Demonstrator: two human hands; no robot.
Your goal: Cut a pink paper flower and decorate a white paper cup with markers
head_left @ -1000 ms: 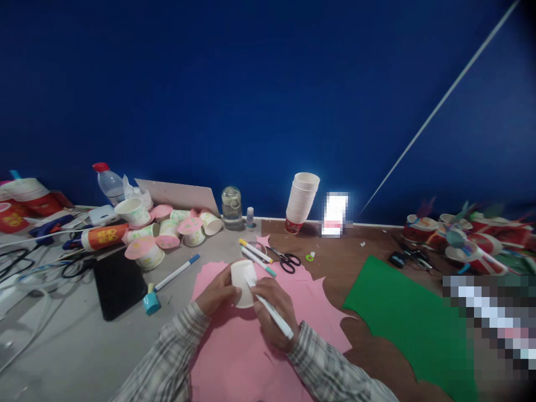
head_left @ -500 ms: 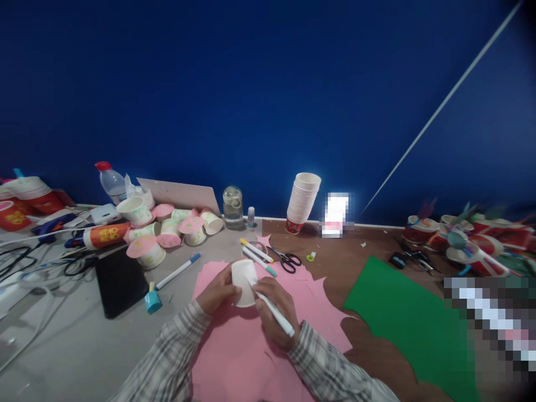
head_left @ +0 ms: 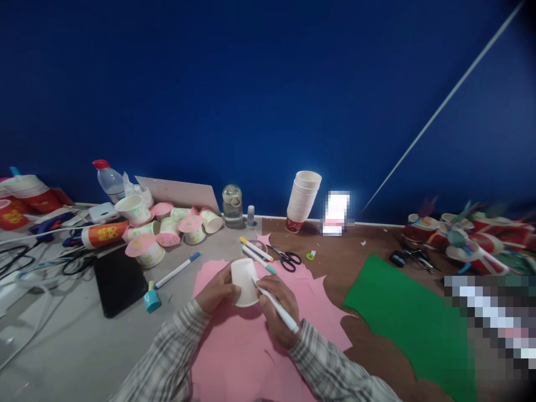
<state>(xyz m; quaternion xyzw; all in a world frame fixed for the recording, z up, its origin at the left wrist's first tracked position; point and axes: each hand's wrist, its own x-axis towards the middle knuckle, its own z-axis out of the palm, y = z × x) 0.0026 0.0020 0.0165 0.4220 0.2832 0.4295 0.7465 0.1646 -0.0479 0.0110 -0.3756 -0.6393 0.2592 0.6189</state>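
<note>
A white paper cup (head_left: 243, 283) is gripped at its left side by my left hand (head_left: 218, 290), tipped over above pink paper sheets (head_left: 234, 357). My right hand (head_left: 281, 312) pinches a white marker pen (head_left: 278, 308), its tip at the cup's right side. Whether the tip touches the cup I cannot tell. Just beyond the cup lie a yellow-capped marker (head_left: 255, 249), a teal-capped marker (head_left: 258, 259) and black scissors (head_left: 288, 261). A blue-capped marker (head_left: 178, 269) rests to the left.
Several decorated paper cups (head_left: 170, 230) crowd the back left near a black tablet-like slab (head_left: 119, 282). A stack of white cups (head_left: 302, 198) leans at the back beside a glass jar (head_left: 233, 206). Green paper (head_left: 402, 318) lies right, with red cups (head_left: 422, 229) behind.
The marker in my right hand has shifted slightly, its tip a little higher on the cup. My left hand keeps its hold on the cup.
</note>
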